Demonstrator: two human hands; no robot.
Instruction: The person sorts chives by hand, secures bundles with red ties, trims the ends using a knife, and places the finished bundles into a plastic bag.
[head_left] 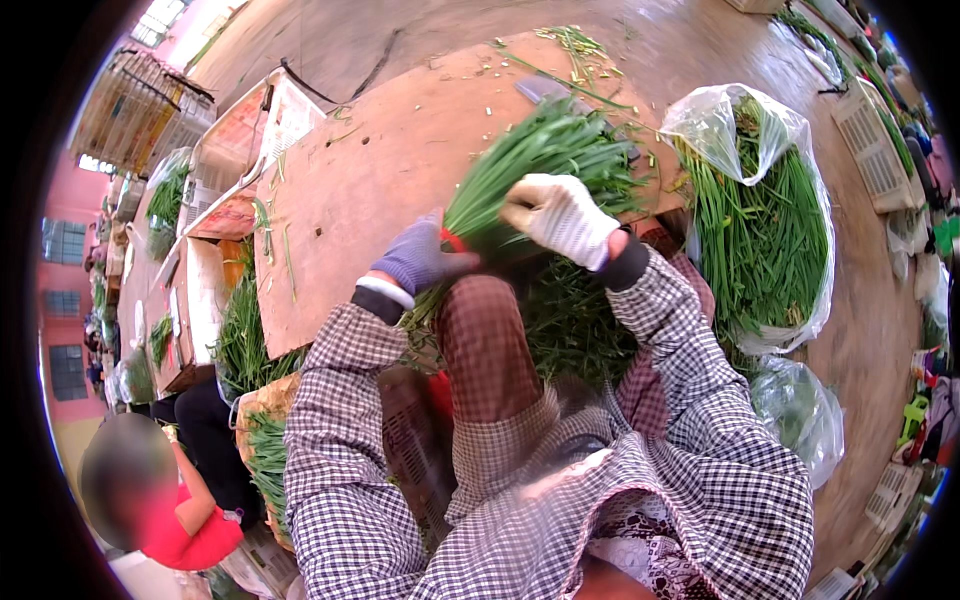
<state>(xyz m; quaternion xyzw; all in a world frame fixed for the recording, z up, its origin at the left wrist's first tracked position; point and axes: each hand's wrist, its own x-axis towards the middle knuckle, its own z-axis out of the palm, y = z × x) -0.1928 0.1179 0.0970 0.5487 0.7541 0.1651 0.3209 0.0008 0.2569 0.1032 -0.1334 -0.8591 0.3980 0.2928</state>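
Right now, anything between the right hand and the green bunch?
Nothing visible: the right hand overlaps the green bunch in this view, though contact is unclear. The left hand holds it beside the red band, off to the left.

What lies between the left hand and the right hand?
In the head view, part of the bundle of chive-like greens, with a red band showing beside the left hand.

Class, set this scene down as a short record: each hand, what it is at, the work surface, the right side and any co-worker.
Left hand: purple glove, gripping the green bundle beside a red band
Right hand: white glove, fingers curled, over the bundle; grip unclear
Work surface: brown board, green scraps near its far edge
Right side: clear plastic bag full of greens
Co-worker: lower left, red top
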